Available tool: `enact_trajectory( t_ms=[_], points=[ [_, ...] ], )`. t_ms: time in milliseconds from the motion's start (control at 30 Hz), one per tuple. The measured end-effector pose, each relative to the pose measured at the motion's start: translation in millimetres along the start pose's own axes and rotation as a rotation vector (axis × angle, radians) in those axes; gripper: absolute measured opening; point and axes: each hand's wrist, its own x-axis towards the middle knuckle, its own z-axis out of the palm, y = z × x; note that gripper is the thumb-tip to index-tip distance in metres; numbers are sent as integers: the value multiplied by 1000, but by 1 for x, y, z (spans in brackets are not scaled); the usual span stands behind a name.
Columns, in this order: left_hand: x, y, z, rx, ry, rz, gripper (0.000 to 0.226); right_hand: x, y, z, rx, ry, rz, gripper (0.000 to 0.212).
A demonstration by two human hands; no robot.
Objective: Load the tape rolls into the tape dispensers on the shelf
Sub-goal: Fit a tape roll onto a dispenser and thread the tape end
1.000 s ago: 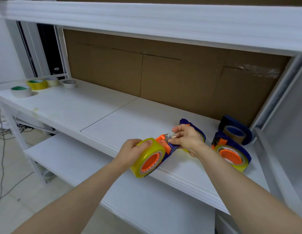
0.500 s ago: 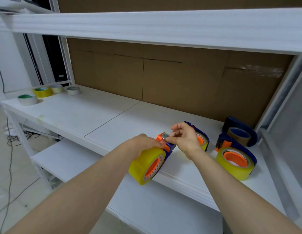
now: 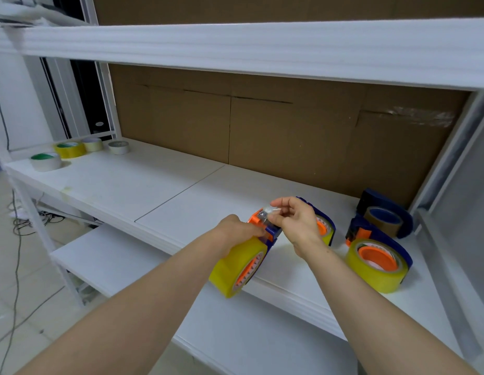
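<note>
The yellow tape roll, seated in its dispenser at the shelf's front edge, is clamped by our left hand while our right hand has lifted the pinched clear end higher, so threading seems nearly finished.

One head-worn, wide-angle view looks forward and down along both forearms, close over the white shelf, facing the far cardboard backing at an angle.
</note>
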Motion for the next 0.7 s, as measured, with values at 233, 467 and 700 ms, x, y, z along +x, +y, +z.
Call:
enact_trajectory(
  t_ms=[233,467,700],
  points=[
    [-11,0,-4,-115,-164,91,40,15,-1,-7,38,134,-53,25],
    [-7,-19,2,-258,-119,214,18,25,-8,-17,-89,136,140,18],
    [-6,-25,7,-322,-95,333,5,33,-15,-23,-414,35,25,22]
  ],
)
